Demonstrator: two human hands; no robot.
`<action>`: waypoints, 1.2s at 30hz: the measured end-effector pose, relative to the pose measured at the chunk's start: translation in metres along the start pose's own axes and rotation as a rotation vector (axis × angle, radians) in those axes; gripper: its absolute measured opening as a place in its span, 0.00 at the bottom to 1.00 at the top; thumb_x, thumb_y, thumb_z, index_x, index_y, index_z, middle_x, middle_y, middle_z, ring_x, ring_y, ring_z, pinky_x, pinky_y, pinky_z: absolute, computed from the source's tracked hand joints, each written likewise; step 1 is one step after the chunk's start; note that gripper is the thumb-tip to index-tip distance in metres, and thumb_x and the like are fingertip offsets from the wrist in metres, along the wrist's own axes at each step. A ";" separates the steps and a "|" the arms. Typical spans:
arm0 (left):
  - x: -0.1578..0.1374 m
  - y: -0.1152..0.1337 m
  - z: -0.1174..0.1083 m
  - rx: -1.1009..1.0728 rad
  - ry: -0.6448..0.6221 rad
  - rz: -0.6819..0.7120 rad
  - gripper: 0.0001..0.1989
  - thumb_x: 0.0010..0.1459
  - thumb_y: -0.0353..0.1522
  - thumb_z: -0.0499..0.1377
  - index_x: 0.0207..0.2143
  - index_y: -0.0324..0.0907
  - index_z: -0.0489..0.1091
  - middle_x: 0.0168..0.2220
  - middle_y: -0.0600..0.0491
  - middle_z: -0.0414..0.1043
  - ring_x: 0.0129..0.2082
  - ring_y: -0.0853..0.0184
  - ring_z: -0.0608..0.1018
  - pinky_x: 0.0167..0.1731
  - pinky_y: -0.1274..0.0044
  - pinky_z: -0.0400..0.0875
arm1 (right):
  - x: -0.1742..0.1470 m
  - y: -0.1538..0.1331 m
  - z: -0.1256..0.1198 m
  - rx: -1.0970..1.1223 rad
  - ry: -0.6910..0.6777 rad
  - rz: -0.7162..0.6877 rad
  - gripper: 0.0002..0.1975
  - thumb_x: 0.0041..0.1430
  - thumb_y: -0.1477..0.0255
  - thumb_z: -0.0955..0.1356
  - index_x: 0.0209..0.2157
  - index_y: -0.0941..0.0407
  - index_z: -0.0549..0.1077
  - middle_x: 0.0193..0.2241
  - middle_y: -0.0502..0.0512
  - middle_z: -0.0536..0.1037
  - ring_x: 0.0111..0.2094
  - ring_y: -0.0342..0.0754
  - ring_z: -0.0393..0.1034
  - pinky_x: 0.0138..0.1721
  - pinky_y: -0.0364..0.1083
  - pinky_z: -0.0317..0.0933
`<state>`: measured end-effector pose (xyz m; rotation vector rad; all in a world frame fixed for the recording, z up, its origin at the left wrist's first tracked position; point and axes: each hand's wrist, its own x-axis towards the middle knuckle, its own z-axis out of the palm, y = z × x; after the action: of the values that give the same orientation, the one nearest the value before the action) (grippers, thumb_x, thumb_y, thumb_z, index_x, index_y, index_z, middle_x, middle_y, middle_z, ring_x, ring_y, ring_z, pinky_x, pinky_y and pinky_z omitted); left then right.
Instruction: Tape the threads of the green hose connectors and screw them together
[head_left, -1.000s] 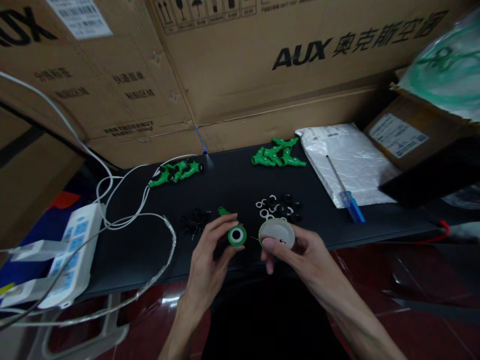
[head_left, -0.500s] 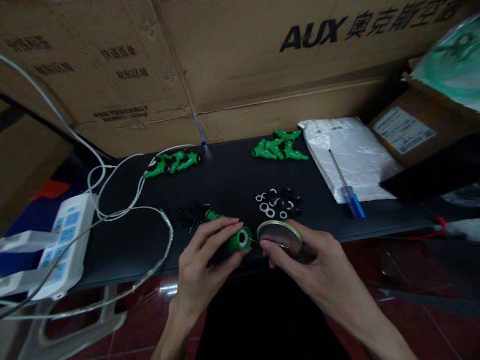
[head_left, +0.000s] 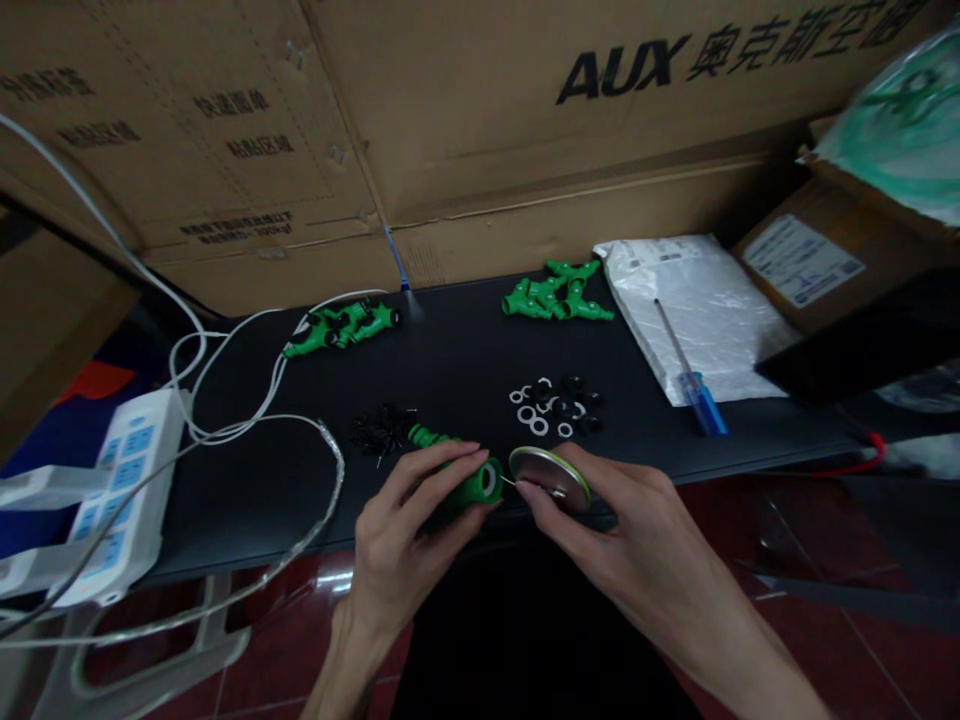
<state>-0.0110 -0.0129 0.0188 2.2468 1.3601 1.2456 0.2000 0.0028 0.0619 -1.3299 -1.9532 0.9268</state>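
My left hand [head_left: 409, 535] is closed around a green plastic fitting [head_left: 474, 488], its round open end turned to the right with a pale ring inside. The fitting's narrower ribbed end [head_left: 424, 434] sticks out beyond the fingers. In my right hand [head_left: 637, 530] is a round metal disc [head_left: 549, 476] with a yellow-green rim, pinched between thumb and fingers. A thin wire-like tip [head_left: 509, 482] reaches from the right thumb toward the fitting's opening; whether it touches the ring is too small to tell.
Flat white rings and black rings [head_left: 555, 405] lie behind the disc. Small black parts [head_left: 381, 430] sit behind my left hand. Green Y-shaped fittings [head_left: 559, 292] and others with black parts [head_left: 345, 328] lie farther back. A screwdriver [head_left: 703, 402] rests partly on a white bag [head_left: 712, 300]. A power strip [head_left: 124, 500] stands left.
My right hand and the disc have shifted slightly left and the disc is tilted a little differently. The left hand still holds the fitting in nearly the same place. The view has moved slightly.
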 end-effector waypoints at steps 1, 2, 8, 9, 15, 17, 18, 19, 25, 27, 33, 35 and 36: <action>0.000 0.001 0.000 0.005 0.000 0.005 0.21 0.62 0.25 0.66 0.57 0.46 0.72 0.54 0.52 0.76 0.52 0.66 0.79 0.55 0.73 0.76 | -0.001 0.000 0.000 -0.015 -0.010 0.008 0.05 0.68 0.69 0.68 0.36 0.53 0.73 0.30 0.48 0.77 0.28 0.42 0.71 0.33 0.43 0.62; 0.000 0.001 0.000 0.010 -0.001 0.010 0.21 0.62 0.25 0.66 0.56 0.46 0.72 0.54 0.52 0.76 0.51 0.66 0.79 0.55 0.74 0.77 | -0.002 0.001 -0.001 -0.024 -0.023 0.018 0.05 0.69 0.69 0.68 0.37 0.53 0.74 0.31 0.49 0.78 0.30 0.43 0.72 0.34 0.44 0.63; 0.001 0.002 -0.002 0.007 -0.043 0.017 0.20 0.63 0.25 0.65 0.56 0.46 0.72 0.53 0.51 0.76 0.51 0.65 0.80 0.54 0.74 0.78 | -0.001 0.011 -0.002 -0.011 -0.076 0.016 0.05 0.69 0.65 0.69 0.43 0.49 0.76 0.39 0.50 0.81 0.38 0.47 0.77 0.39 0.45 0.68; 0.001 0.002 -0.002 -0.001 -0.055 0.021 0.20 0.63 0.26 0.65 0.56 0.45 0.72 0.52 0.51 0.76 0.51 0.65 0.80 0.53 0.74 0.78 | 0.000 0.013 -0.003 -0.013 -0.083 0.008 0.05 0.68 0.65 0.69 0.43 0.48 0.76 0.39 0.50 0.82 0.38 0.48 0.77 0.40 0.45 0.68; 0.001 0.000 -0.006 -0.043 -0.079 0.024 0.18 0.64 0.28 0.65 0.55 0.44 0.72 0.51 0.50 0.76 0.50 0.67 0.80 0.52 0.75 0.78 | 0.005 0.018 -0.007 0.021 -0.160 -0.022 0.06 0.67 0.65 0.70 0.45 0.47 0.77 0.42 0.47 0.83 0.43 0.48 0.79 0.44 0.45 0.68; 0.001 -0.001 -0.007 -0.059 -0.083 0.012 0.18 0.63 0.27 0.65 0.56 0.43 0.72 0.52 0.50 0.75 0.50 0.67 0.79 0.53 0.76 0.77 | 0.007 0.017 -0.007 0.045 -0.184 -0.011 0.06 0.68 0.65 0.69 0.45 0.47 0.76 0.42 0.46 0.83 0.43 0.47 0.79 0.45 0.44 0.67; 0.001 -0.001 -0.007 -0.067 -0.085 0.011 0.18 0.63 0.27 0.65 0.56 0.43 0.72 0.52 0.50 0.75 0.51 0.67 0.79 0.54 0.76 0.77 | 0.008 0.016 -0.007 0.054 -0.197 -0.004 0.05 0.68 0.65 0.69 0.45 0.47 0.76 0.41 0.45 0.82 0.43 0.46 0.78 0.44 0.44 0.67; 0.001 -0.002 -0.007 -0.073 -0.087 0.012 0.19 0.63 0.27 0.65 0.56 0.43 0.72 0.52 0.50 0.75 0.51 0.67 0.79 0.54 0.76 0.76 | 0.009 0.015 -0.006 0.063 -0.201 0.001 0.05 0.68 0.66 0.69 0.44 0.47 0.76 0.41 0.44 0.82 0.43 0.45 0.78 0.44 0.43 0.66; -0.001 -0.003 -0.008 -0.102 -0.092 0.001 0.21 0.62 0.25 0.66 0.56 0.45 0.72 0.52 0.50 0.75 0.51 0.66 0.79 0.53 0.75 0.77 | 0.017 0.009 -0.009 0.192 -0.245 0.034 0.04 0.69 0.67 0.69 0.40 0.51 0.77 0.34 0.44 0.81 0.34 0.42 0.74 0.38 0.42 0.63; -0.002 -0.003 -0.009 -0.118 -0.082 -0.015 0.21 0.61 0.26 0.67 0.56 0.45 0.73 0.52 0.51 0.75 0.50 0.66 0.79 0.53 0.75 0.77 | 0.018 0.009 -0.011 0.273 -0.258 0.052 0.06 0.68 0.67 0.70 0.37 0.52 0.77 0.30 0.44 0.79 0.31 0.41 0.72 0.35 0.41 0.62; -0.004 -0.001 -0.005 -0.144 -0.039 -0.047 0.20 0.61 0.28 0.68 0.55 0.45 0.74 0.51 0.52 0.76 0.49 0.67 0.79 0.51 0.76 0.77 | 0.019 0.016 -0.012 0.479 -0.290 0.106 0.06 0.67 0.68 0.71 0.35 0.54 0.77 0.27 0.44 0.78 0.32 0.40 0.72 0.37 0.41 0.62; -0.004 0.000 -0.004 -0.144 -0.021 -0.057 0.20 0.61 0.29 0.68 0.55 0.46 0.74 0.51 0.52 0.76 0.49 0.67 0.79 0.52 0.75 0.77 | 0.019 0.016 -0.011 0.549 -0.295 0.126 0.06 0.66 0.68 0.71 0.35 0.54 0.77 0.28 0.44 0.78 0.32 0.41 0.73 0.37 0.41 0.63; -0.004 0.000 -0.003 -0.143 -0.014 -0.061 0.20 0.61 0.29 0.68 0.55 0.46 0.74 0.51 0.52 0.76 0.49 0.67 0.79 0.52 0.75 0.77 | 0.019 0.016 -0.011 0.583 -0.292 0.138 0.06 0.66 0.67 0.72 0.34 0.54 0.78 0.28 0.45 0.78 0.32 0.41 0.73 0.38 0.41 0.64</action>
<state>-0.0141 -0.0170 0.0183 2.0987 1.2808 1.2622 0.2106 0.0274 0.0570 -1.0311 -1.6054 1.6811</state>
